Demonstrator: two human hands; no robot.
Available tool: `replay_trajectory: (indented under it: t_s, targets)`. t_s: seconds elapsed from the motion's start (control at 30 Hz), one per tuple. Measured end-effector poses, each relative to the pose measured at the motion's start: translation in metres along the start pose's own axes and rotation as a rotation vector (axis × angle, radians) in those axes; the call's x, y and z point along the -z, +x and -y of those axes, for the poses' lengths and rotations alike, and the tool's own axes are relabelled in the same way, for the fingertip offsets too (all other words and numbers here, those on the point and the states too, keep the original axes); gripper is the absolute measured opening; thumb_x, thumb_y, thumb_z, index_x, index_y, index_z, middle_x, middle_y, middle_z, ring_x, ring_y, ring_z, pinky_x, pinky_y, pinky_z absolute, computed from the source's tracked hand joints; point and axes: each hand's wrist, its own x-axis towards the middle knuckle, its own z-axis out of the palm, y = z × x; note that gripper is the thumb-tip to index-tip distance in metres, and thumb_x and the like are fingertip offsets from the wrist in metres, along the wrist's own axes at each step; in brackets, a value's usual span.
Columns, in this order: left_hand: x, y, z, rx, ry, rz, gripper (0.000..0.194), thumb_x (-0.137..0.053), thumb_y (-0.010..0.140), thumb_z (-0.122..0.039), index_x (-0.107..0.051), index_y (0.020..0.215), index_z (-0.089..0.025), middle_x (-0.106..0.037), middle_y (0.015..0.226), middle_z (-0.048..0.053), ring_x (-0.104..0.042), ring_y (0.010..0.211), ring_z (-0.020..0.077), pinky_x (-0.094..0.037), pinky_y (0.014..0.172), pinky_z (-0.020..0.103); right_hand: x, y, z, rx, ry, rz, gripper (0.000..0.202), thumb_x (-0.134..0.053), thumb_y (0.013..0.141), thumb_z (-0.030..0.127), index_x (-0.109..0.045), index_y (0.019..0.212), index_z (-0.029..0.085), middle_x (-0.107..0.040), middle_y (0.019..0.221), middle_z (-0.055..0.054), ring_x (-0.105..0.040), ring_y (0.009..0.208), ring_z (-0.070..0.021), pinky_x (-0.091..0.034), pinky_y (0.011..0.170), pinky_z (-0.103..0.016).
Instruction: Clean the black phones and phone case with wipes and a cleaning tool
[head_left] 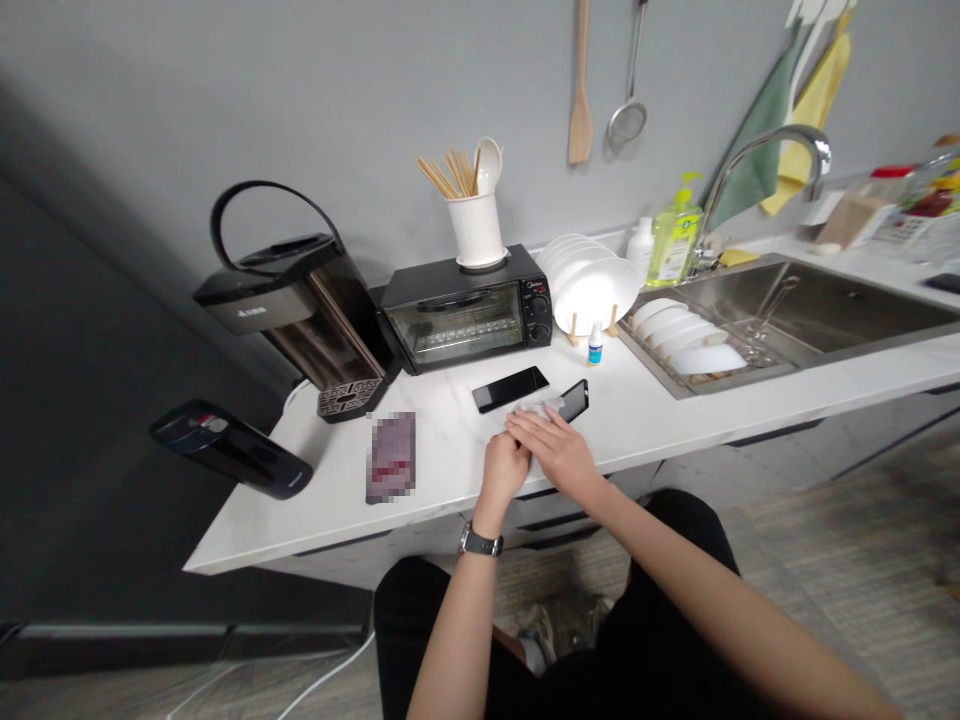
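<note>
Handle the pale sheet [538,408] gently beside the dark phone [576,400], your right hand [561,455] laid over your left hand [505,464], any pinch hidden.

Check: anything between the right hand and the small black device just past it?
Nothing visible stands between the right hand and the exposed end of the small black device. A crumpled whitish sheet shows at the fingers; whether it overlaps the device is unclear.

On worktop [450,450], oven [472,318] stands between dispenser [322,335], left, and plates [592,292], right. Cup [477,230] on oven. Phone [511,389] before oven; second phone [577,401] right of it. Bottle [595,346] before plates. Sink [847,315] right of plates.
</note>
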Motion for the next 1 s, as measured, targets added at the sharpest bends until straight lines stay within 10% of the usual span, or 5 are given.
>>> replay_trajectory:
  t_s: [0.33, 0.73, 1.0]
  targets:
    - [-0.002, -0.001, -0.006, -0.039, 0.012, -0.013, 0.028, -0.058, 0.103, -0.035, -0.079, 0.117, -0.022, -0.081, 0.113, 0.008, -0.076, 0.101, 0.0255, -0.055, 0.087, 0.031, 0.049, -0.024, -0.093, -0.252, -0.165, -0.041, 0.048, -0.039, 0.102, 0.010, -0.063, 0.141, 0.023, -0.070, 0.140, -0.009, -0.064, 0.134, -0.0250, -0.045, 0.118, -0.052]
    - [0.000, -0.001, -0.004, -0.030, 0.099, -0.005, 0.027, -0.054, 0.100, -0.023, -0.079, 0.098, -0.016, -0.082, 0.095, 0.011, -0.074, 0.081, 0.0230, -0.049, 0.074, 0.028, 0.001, -0.005, 0.009, -0.186, -0.007, -0.095, 0.048, -0.038, 0.105, 0.011, -0.060, 0.146, 0.021, -0.066, 0.145, -0.010, -0.054, 0.143, -0.0243, -0.040, 0.123, -0.051]
    - [-0.002, -0.002, -0.005, -0.082, -0.015, -0.011, 0.027, -0.057, 0.103, -0.034, -0.080, 0.108, -0.019, -0.082, 0.105, 0.008, -0.076, 0.092, 0.0241, -0.053, 0.081, 0.028, 0.033, -0.017, -0.044, -0.027, -0.034, 0.035, 0.048, -0.038, 0.106, 0.009, -0.057, 0.148, 0.021, -0.066, 0.146, -0.008, -0.059, 0.138, -0.0193, -0.039, 0.124, -0.046]
